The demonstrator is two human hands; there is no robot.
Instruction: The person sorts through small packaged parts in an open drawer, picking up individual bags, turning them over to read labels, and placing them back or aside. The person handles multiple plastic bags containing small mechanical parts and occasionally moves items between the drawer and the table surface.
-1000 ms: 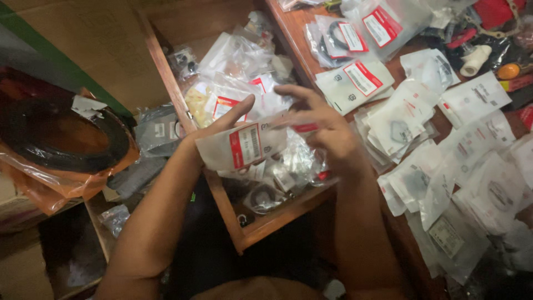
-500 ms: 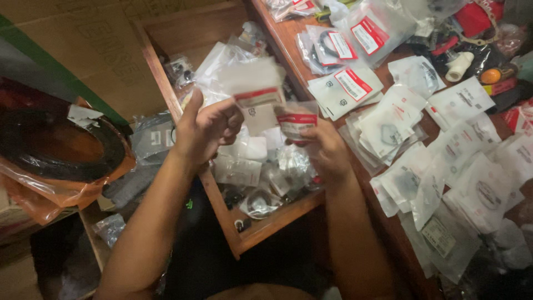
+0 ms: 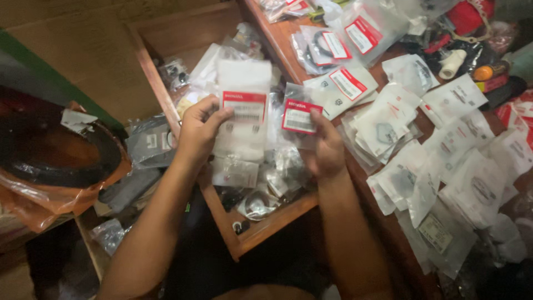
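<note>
Left hand: the left hand [image 3: 199,132] grasps a large packet [image 3: 244,108], thumb on its front and fingers behind its left edge, and holds it upright above the drawer [image 3: 166,41].
Large packet: clear plastic with a white upper part and a red-and-white label across the middle; its lower end hangs toward the drawer's contents.
Right hand: the right hand [image 3: 326,149] pinches a small packet [image 3: 300,114] by its lower right corner, thumb laid along its right edge.
Small packet: clear, with a red-topped label facing the camera; held just beside the large packet, at about the same height, over the drawer's right side.
Drawer: open wooden drawer, filled with clear bags and small metal parts [image 3: 258,203].
Table: to the right, a wooden table [image 3: 383,61] is covered with many more labelled bags [image 3: 388,119].
Left side: a black ring in orange plastic [image 3: 50,161] lies well apart from both hands.
</note>
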